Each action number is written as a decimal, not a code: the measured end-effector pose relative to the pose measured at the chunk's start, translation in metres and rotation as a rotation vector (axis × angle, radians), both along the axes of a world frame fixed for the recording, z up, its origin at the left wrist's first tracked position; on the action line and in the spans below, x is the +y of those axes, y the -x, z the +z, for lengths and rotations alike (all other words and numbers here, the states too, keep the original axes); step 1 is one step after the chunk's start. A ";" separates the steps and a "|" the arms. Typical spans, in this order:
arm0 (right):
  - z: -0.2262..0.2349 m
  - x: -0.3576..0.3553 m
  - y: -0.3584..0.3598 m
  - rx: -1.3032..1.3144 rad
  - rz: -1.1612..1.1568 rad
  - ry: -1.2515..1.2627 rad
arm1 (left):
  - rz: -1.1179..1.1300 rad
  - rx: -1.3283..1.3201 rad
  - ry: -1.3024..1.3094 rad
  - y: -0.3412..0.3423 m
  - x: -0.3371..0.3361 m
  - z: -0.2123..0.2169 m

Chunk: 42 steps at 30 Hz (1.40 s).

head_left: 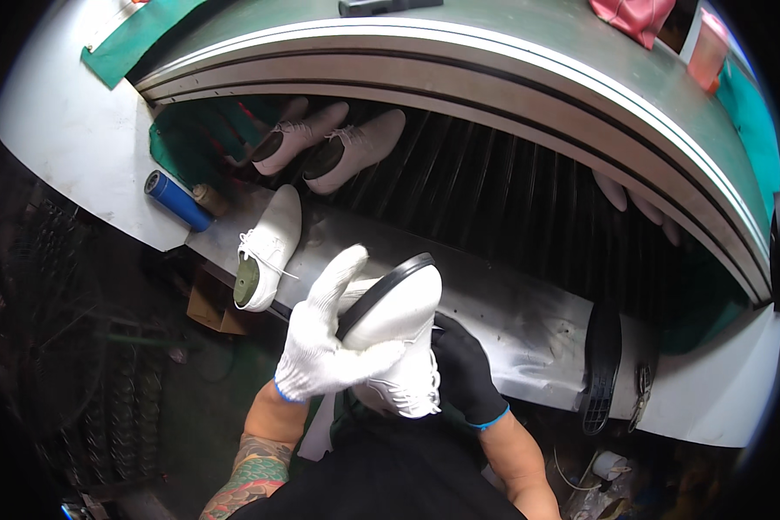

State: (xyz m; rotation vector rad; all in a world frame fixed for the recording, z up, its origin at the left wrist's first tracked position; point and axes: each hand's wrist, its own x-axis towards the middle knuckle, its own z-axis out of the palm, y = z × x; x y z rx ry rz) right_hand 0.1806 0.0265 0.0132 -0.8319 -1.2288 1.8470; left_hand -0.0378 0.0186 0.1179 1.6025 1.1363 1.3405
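Observation:
A white lace-up shoe (pixel 405 314) is held in front of my body, tilted, with a black sole (pixel 383 293) along its upper left edge. My left hand (pixel 316 351), in a white knit glove, is closed around the toe end, with the fingers lying across the upper and one digit raised by the sole. My right hand (pixel 468 368), in a black glove, grips the shoe's right side; its fingertips are partly hidden behind the shoe. To the left, another white lace-up shoe (pixel 277 230) with a green insole rests on the metal ledge (pixel 520 347).
Behind the ledge, several white shoes (pixel 360 152) sit on dark rollers (pixel 468 173) under a curved-looking machine hood (pixel 459 48). A loose black sole (pixel 602 368) lies at the ledge's right. A blue cylinder (pixel 178 201) stands at the left, near a cardboard box (pixel 214 303).

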 end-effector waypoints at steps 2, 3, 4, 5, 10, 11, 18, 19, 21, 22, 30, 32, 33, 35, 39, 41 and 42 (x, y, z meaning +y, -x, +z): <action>-0.011 0.002 0.004 0.017 0.034 0.002 | 0.005 -0.026 -0.175 0.000 -0.003 0.011; -0.018 0.005 0.004 0.119 0.127 0.145 | -0.015 -0.090 -0.224 -0.003 -0.005 0.017; -0.019 0.004 0.001 0.302 0.105 0.345 | -0.037 -0.153 -0.273 -0.006 -0.007 0.022; -0.018 0.006 -0.003 0.503 0.059 0.552 | -0.054 -0.180 -0.274 -0.003 -0.008 0.023; -0.032 0.032 -0.047 0.739 -0.262 0.703 | 0.131 0.354 -0.217 0.021 -0.019 0.011; -0.034 0.038 -0.060 0.643 -0.372 0.577 | 0.140 0.318 -0.083 0.024 -0.023 -0.002; 0.037 0.064 -0.065 0.202 -0.655 -0.058 | -0.044 0.901 0.167 0.012 -0.029 -0.089; 0.045 0.062 -0.062 0.110 -0.641 -0.201 | -0.034 0.842 0.148 0.009 -0.023 -0.082; 0.055 0.064 -0.054 -0.030 -0.580 -0.466 | -0.034 0.669 0.070 0.009 -0.006 -0.061; 0.060 0.067 -0.046 -0.068 -0.531 -0.591 | -0.039 0.562 0.008 0.014 0.004 -0.050; 0.147 0.087 -0.025 -0.393 0.128 -0.658 | -0.411 -0.483 -0.116 -0.005 0.058 -0.022; 0.152 0.094 -0.025 -0.453 0.178 -0.633 | -0.319 -0.476 -0.142 -0.009 0.058 -0.033; 0.149 0.094 -0.023 -0.460 0.149 -0.661 | -0.266 -0.637 -0.253 -0.019 0.062 -0.041; 0.140 0.095 -0.032 -0.483 0.069 -0.726 | -0.138 -0.967 -0.249 -0.041 0.066 -0.047; 0.121 0.101 -0.051 -0.516 -0.034 -0.718 | -0.129 -1.498 -0.095 -0.049 0.082 -0.063; 0.113 0.104 -0.052 -0.502 -0.088 -0.674 | -0.134 -1.400 -0.048 -0.054 0.086 -0.050; 0.113 0.104 -0.050 -0.491 -0.100 -0.673 | -0.148 -1.236 -0.063 -0.055 0.086 -0.042</action>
